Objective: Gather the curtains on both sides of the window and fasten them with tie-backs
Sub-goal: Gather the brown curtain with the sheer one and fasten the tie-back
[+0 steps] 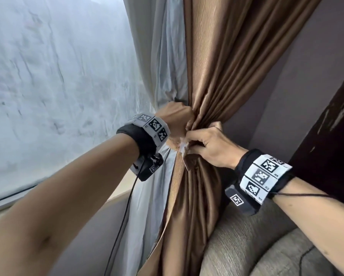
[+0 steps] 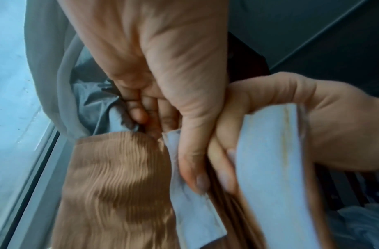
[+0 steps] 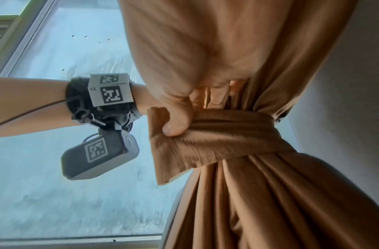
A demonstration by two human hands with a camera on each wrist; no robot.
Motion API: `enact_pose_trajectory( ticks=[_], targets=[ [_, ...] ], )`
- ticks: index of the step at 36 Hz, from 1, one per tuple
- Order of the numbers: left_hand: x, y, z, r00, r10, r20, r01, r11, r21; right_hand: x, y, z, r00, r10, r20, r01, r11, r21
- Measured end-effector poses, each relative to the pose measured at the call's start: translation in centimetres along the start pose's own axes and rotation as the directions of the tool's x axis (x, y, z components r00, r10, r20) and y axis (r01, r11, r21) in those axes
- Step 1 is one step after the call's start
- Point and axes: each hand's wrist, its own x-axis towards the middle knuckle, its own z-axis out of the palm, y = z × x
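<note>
Tie-back [image 3: 216, 134], soft ribbed cloth, limp and light: left hand [image 1: 175, 114] and right hand [image 1: 211, 144] pinch its ends beside the bunched curtain [image 1: 217, 66].

both hands [image 2: 162, 70] pinching tie-back [image 2: 120, 185] ends against bunched brown curtain [image 2: 233, 210].

No words, brands or numbers can be read; the wristbands [image 1: 264, 178] and wrist cameras [image 3: 100, 160] carry only black-and-white square marker codes, with tiny unreadable print beside them.
</note>
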Motion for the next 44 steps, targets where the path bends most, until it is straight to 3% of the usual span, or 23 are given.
enact_pose_trajectory(
  ticks=[6, 10, 17, 30, 34, 38, 42, 44],
  targets=[
    [0.9, -0.7, -0.8, 0.994, -0.013, 0.105, 0.017, 0.999, -0.037, 0.5, -0.4, 1.9, 0.975, 0.143, -0.171, -0.107, 0.973, 0.204],
    [1.1, -1.3, -1.3, 0.987, 0.008, 0.16, 0.013, 0.992, -0.127, 0.7, -0.3, 2.2, 0.944, 0.246, -0.222, -0.189, 0.95, 0.249],
    [2.0, -1.6, -1.7, 0.964, 0.049, 0.261, 0.022, 0.965, -0.261, 1.2, 0.2, 2.4, 0.918, 0.298, -0.262, -0.249, 0.947, 0.204],
    [2.1, -1.8, -1.7, 0.957, 0.045, 0.288, 0.1, 0.877, -0.47, 1.5, 0.4, 2.6, 0.875, 0.4, -0.273, -0.358, 0.914, 0.192],
    [1.9, -1.9, -1.0, 0.972, -0.05, 0.23, 0.154, 0.874, -0.461, 1.4, 0.3, 2.8, 0.896, 0.34, -0.286, -0.285, 0.933, 0.219],
    [2.0, -1.8, -0.8, 0.974, -0.12, 0.194, 0.197, 0.87, -0.451, 0.9, 1.3, 2.9, 0.919, 0.115, -0.378, -0.114, 0.993, 0.024],
    [2.3, -2.0, -0.2, 0.962, -0.209, 0.177, 0.267, 0.864, -0.428, 0.5, 1.3, 1.1, 0.881, -0.075, -0.467, 0.046, 0.996, -0.073],
    [2.4, -1.9, -0.3, 0.954, -0.239, 0.18, 0.295, 0.85, -0.436, 0.4, 0.7, 0.0, 0.919, -0.083, -0.384, 0.028, 0.989, -0.145]
  ],
)
